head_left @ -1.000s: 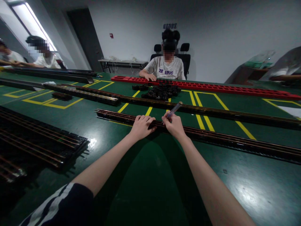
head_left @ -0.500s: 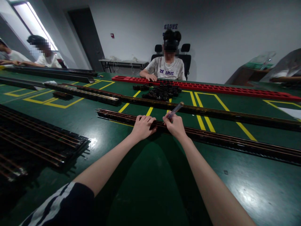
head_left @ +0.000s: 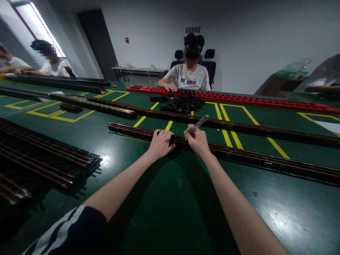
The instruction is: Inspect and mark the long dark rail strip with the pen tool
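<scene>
A long dark rail with copper strips [head_left: 239, 156] lies across the green table in front of me. My left hand [head_left: 160, 143] rests on top of it, fingers curled over its far edge and pressing it down. Just to the right, my right hand [head_left: 197, 141] is closed in a pinch round a slim pen-like tool [head_left: 198, 123], whose tip meets the rail while its free end points up and to the right.
A second long rail [head_left: 265, 129] runs parallel behind. Beyond it lie a heap of small black parts [head_left: 183, 103] and a red rail [head_left: 239, 99], with a seated person behind them. A stack of rails [head_left: 39, 159] sits at my left. Other people sit at the far left.
My hands have barely moved; the left fingers have shifted slightly along the rail. The pen-like tool stays tilted the same way.
</scene>
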A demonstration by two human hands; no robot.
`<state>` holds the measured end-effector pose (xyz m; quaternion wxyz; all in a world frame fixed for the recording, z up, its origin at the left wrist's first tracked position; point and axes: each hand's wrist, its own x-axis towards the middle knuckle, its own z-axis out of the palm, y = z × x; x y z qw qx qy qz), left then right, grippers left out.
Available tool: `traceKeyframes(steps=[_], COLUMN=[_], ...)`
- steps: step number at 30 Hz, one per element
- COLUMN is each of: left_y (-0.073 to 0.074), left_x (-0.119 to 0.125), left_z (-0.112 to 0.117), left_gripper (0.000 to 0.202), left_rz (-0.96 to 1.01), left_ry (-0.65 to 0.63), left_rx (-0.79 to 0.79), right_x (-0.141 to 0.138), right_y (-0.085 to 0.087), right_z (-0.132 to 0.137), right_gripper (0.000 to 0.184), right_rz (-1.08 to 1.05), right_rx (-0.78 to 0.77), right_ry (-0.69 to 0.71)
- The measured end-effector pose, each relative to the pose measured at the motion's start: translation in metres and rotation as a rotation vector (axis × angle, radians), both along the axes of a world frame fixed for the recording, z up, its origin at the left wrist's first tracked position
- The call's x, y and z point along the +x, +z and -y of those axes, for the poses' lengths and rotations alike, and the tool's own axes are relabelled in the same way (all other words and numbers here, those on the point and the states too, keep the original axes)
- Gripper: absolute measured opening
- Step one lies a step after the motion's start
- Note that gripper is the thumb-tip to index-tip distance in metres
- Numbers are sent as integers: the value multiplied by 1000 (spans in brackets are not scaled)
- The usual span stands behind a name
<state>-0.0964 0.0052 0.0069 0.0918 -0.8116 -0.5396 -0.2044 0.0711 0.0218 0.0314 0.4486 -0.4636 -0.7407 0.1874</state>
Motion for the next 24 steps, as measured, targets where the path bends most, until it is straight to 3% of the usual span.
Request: traceKeyframes(steps=[24], left_y=[-5], left_x=[-2], left_z=[-2], left_gripper=[27], left_rz=[-15], left_ry=[-19], left_rx=[38], right_x=[1], right_y=[0], right_z=[1], right_gripper=[15], right_rz=[14], right_rx=[-7], right_ry=[7])
